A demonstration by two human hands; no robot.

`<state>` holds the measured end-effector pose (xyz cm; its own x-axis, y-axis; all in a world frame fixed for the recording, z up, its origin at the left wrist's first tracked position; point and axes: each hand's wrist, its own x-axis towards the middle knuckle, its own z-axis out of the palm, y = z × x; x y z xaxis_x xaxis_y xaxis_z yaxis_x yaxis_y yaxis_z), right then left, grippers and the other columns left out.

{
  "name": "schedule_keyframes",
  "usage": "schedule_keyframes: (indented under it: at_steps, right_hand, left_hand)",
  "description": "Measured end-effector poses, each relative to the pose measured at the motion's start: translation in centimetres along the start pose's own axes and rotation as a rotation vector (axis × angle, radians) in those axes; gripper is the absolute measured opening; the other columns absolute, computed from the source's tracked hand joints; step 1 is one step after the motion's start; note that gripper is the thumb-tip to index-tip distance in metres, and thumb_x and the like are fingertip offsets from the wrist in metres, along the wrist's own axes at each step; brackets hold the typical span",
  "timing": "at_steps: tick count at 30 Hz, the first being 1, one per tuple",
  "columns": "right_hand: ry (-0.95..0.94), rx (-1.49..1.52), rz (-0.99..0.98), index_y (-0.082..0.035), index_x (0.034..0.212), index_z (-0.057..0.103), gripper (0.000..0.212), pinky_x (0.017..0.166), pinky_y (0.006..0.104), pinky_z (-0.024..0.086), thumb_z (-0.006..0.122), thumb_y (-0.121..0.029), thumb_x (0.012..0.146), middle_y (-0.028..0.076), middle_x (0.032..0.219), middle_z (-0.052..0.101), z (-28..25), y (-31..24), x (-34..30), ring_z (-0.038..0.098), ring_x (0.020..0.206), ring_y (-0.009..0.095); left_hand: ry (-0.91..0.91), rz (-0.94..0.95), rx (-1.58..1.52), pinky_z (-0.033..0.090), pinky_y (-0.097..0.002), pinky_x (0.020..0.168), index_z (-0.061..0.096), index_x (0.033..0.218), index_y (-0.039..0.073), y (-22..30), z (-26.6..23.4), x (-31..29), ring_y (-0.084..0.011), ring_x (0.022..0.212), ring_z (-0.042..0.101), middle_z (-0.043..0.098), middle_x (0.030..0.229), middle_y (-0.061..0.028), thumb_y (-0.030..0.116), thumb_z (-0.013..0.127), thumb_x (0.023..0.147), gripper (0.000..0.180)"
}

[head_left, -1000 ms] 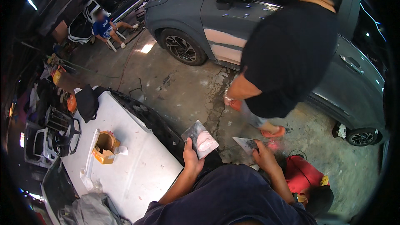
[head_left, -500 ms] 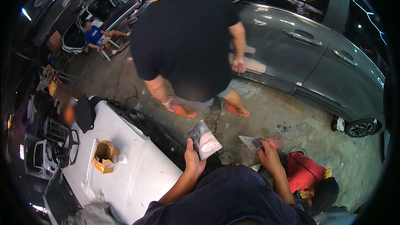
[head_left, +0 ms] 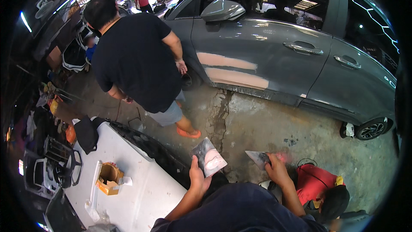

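Observation:
In my left hand [head_left: 198, 178] is a flat grey mixing plate [head_left: 201, 147], held by its near edge and tilted. A smear of pale pink body filler [head_left: 213, 162] covers its right part. My right hand [head_left: 278, 172] is closed around a putty knife [head_left: 255, 157] with a wide triangular grey blade pointing left. The blade is apart from the plate. Ahead stands a dark grey car [head_left: 266, 38]. Two pale pink filler patches [head_left: 236, 78] run along the lower part of its front door.
A white car panel [head_left: 146, 180] lies at my left, bearing a cut-open cardboard box [head_left: 109, 178] and a black bag [head_left: 86, 134]. A person in a black shirt [head_left: 133, 60] walks ahead at left. Close at my right crouches a person in red [head_left: 315, 182].
The person in the black shirt has walked forward and left, uncovering the car's side mirror and the door's filler patches. My hands keep nearly the same pose with plate and putty knife.

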<state>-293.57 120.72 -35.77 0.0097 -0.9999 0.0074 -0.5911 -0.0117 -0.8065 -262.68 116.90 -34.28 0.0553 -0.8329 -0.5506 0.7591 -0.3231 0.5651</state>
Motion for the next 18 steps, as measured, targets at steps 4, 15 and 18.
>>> schedule_keyframes:
  at_steps: [4,15,18]
  right_hand:
    - [0.023,-0.009,-0.03,-0.002,0.126,0.056,0.039,0.086,0.0488,0.051,0.055,-0.01,0.089,0.028,0.109,0.066,0.1,-0.3,0.1,0.063,0.101,0.047]
    - [0.027,0.014,0.0,-0.001,0.125,0.057,0.038,0.085,0.0495,0.052,0.056,-0.01,0.088,0.029,0.107,0.066,0.3,0.4,0.1,0.064,0.1,0.047]
    - [0.028,0.001,-0.004,0.0,0.125,0.057,0.038,0.085,0.0493,0.052,0.056,-0.01,0.088,0.029,0.107,0.066,0.1,0.4,0.1,0.064,0.101,0.047]
  left_hand:
    - [0.01,-0.008,0.019,0.05,-0.052,0.094,0.048,0.138,0.008,0.3,0.5,-0.3,-0.0327,0.118,0.06,0.06,0.132,-0.0128,0.051,0.041,0.104,0.055]
    - [-0.005,-0.021,0.014,0.051,-0.0507,0.091,0.051,0.134,0.006,0.0,0.5,-0.2,-0.0325,0.114,0.063,0.062,0.128,-0.0126,0.049,0.043,0.104,0.053]
    - [0.018,-0.021,-0.003,0.051,-0.051,0.092,0.052,0.134,0.006,0.0,0.7,-0.2,-0.0324,0.114,0.063,0.062,0.128,-0.0123,0.049,0.043,0.104,0.053]
